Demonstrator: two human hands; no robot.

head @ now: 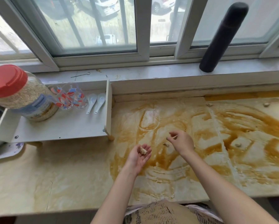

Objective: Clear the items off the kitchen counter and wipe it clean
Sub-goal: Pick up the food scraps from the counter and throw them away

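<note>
The counter (pixel 80 178) is pale and smeared with brown sauce stains (pixel 248 126) across its right half. My left hand (pixel 139 156) is palm up above the counter, cupped around a pale food scrap (pixel 142 150). My right hand (pixel 181 140) hovers just right of it, fingertips pinched on a small scrap (pixel 167 138). Another small scrap (pixel 166 144) lies on the counter between my hands. More crumbs lie at the right: one (pixel 238 145) in a stain, one (pixel 266 104) near the back wall. A clear glass dish (pixel 147 119) sits behind my hands.
A white shelf rack (pixel 61 126) stands at the left with a red-lidded jar (pixel 20 94), two patterned glasses (pixel 70 97) and two white spoons (pixel 96 102). A dark cylinder (pixel 222 38) leans on the window sill. A tray edge (pixel 9 152) shows far left.
</note>
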